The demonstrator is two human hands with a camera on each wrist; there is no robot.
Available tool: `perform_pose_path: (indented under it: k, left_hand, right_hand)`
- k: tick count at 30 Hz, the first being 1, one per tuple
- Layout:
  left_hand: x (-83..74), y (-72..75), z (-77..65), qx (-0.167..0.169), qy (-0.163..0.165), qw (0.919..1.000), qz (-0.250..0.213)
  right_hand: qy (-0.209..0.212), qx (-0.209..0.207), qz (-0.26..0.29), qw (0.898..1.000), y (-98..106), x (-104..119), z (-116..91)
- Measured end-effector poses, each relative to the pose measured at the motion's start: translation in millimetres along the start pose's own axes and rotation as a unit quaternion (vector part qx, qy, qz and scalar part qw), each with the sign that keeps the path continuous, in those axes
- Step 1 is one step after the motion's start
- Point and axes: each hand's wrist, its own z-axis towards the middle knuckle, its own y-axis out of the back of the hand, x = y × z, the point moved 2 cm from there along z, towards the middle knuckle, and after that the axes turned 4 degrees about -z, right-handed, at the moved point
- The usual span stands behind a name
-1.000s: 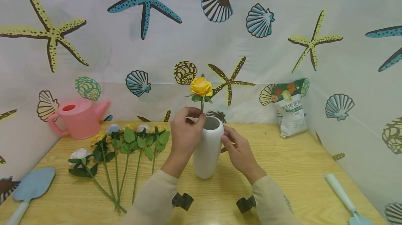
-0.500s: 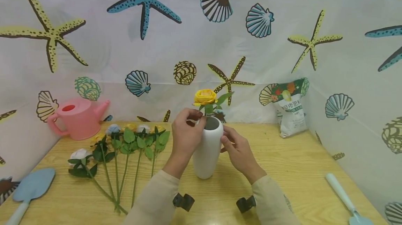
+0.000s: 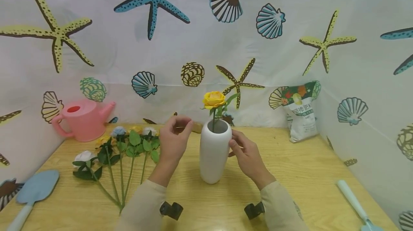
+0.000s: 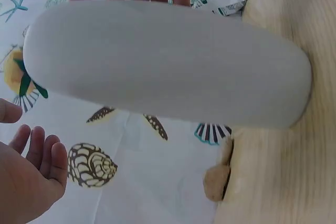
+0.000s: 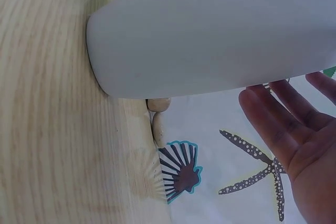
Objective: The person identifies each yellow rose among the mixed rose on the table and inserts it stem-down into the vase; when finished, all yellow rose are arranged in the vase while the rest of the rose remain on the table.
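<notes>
A tall white vase stands upright on the wooden table. One yellow rose rises from its mouth, the stem inside the neck. My left hand is raised just left of the vase, apart from it, fingers loosely bent around nothing. On the vase's other side my right hand touches the upper wall. Its fingers look fairly straight against the vase in the right wrist view. Several more roses, including a white rose and a blue rose, lie left of my left arm.
A pink watering can stands at the back left. A blue trowel lies front left, and a pale-handled tool front right. A printed bag leans at the back right. Tan stones sit behind the vase.
My left hand has let go of the yellow rose and moved left, away from the vase. The rose has sunk lower and stays in the vase. My right hand has kept its place.
</notes>
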Motion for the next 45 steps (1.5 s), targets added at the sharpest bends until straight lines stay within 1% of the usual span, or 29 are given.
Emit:
perform_pose_path:
  k: [2,4,6,7,9,11,12,14,16,18,20,22,25,28,35,38,40,42,45]
  left_hand:
    - [7.2,13.4,1.7,-0.004,0.016,0.9998,0.007]
    - [14.0,27.1,2.1,-0.001,0.042,0.9988,0.028]
    - [20.5,39.9,1.3,0.009,0.07,0.9945,0.078]
    - [23.7,46.2,0.4,0.019,0.091,0.9897,0.109]
    - [30.2,57.4,-1.0,0.051,0.128,0.9751,0.173]
    - [37.4,67.5,-2.6,0.093,0.161,0.9542,0.234]
    - [41.1,72.1,-3.3,0.114,0.175,0.9434,0.258]
    - [47.8,79.6,-4.6,0.15,0.189,0.9252,0.293]
    - [53.5,85.4,-7.0,0.176,0.199,0.9085,0.322]
    - [58.1,88.6,-9.7,0.195,0.206,0.8957,0.342]
    - [62.2,90.3,-12.5,0.207,0.212,0.8874,0.354]
    - [65.5,90.6,-14.5,0.215,0.213,0.8834,0.358]
    - [68.6,90.5,-16.6,0.219,0.207,0.8836,0.359]
    - [70.4,90.7,-18.4,0.225,0.2,0.8812,0.364]
    - [70.1,90.5,-23.3,0.247,0.197,0.8653,0.389]
    - [68.3,90.0,-24.8,0.254,0.194,0.8627,0.392]
    - [67.3,89.8,-25.2,0.254,0.196,0.8647,0.386]
    - [66.0,89.8,-25.0,0.251,0.203,0.8711,0.37]
    - [60.8,89.3,-23.3,0.245,0.197,0.8813,0.352]
  right_hand:
    - [0.001,-0.001,-0.001,1.0,0.4,-0.4,-0.4]
    - [0.0,-0.002,-0.003,1.0,0.8,-1.1,-0.9]
    - [0.001,-0.003,-0.005,1.0,1.0,-2.0,-1.3]
    - [0.0,-0.003,-0.007,1.0,1.3,-2.4,-1.6]
    - [-0.003,-0.005,-0.009,1.0,1.9,-3.0,-2.0]
    - [-0.003,-0.007,-0.01,1.0,2.4,-3.3,-2.3]
    - [-0.003,-0.008,-0.01,1.0,2.8,-2.8,-2.4]
    - [-0.004,-0.009,-0.009,1.0,3.1,-3.0,-2.2]
    - [-0.003,-0.008,-0.009,1.0,3.2,-3.0,-1.9]
    - [-0.002,-0.007,-0.008,1.0,3.0,-3.2,-1.5]
    - [-0.001,-0.006,-0.009,1.0,2.7,-3.6,-1.2]
    - [0.0,-0.006,-0.009,1.0,2.6,-3.5,-1.0]
    - [0.0,-0.006,-0.01,1.0,2.2,-3.7,-1.0]
    - [-0.003,-0.004,-0.009,1.0,2.0,-3.4,-1.2]
    - [0.004,-0.003,-0.002,1.0,1.7,-1.1,-1.8]
    - [0.004,-0.001,-0.003,1.0,1.5,-0.9,-1.6]
    - [0.003,0.0,-0.004,1.0,1.2,-1.5,-1.4]
    - [0.003,0.001,-0.005,1.0,0.7,-2.3,-1.0]
    - [0.003,0.002,-0.003,1.0,-0.4,-3.1,-0.3]
